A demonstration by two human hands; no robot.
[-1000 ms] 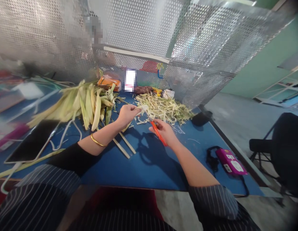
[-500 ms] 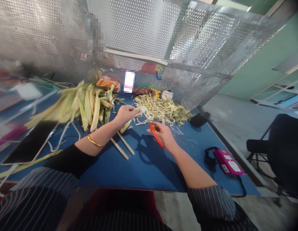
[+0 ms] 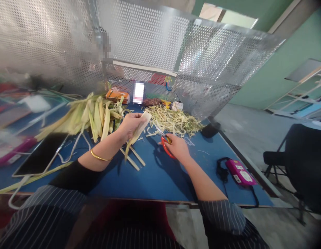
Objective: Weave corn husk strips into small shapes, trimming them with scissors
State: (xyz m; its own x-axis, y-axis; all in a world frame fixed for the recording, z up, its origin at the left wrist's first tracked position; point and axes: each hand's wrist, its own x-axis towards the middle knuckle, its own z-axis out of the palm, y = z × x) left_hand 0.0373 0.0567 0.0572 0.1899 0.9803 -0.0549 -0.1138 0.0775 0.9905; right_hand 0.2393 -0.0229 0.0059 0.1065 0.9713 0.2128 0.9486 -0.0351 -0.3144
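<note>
My left hand (image 3: 131, 126) pinches a pale corn husk (image 3: 140, 128), whose broad end points up and whose thin tail hangs toward the table. In my right hand (image 3: 179, 147) is a pair of scissors (image 3: 166, 147) with red and yellow handles; the blades point up and left, a short gap from the husk. Behind them lies a heap of shredded husk (image 3: 176, 119). To the left of my left hand rests a pile of whole husks (image 3: 98, 112). Two narrow pale strips (image 3: 136, 157) lie on the blue table beneath the left hand.
A tablet (image 3: 42, 154) and white cables lie at the left. A magenta box with a black cord (image 3: 240, 172) sits near the right edge, below a dark cup-like object (image 3: 211, 129). A lit phone (image 3: 138, 92) stands before the perforated metal screen (image 3: 147, 31). A black chair (image 3: 303, 162) is at the right.
My left hand has turned and drawn back slightly left, bringing the husk into fuller view. The scissors have come away from the husk, and their handles look more spread.
</note>
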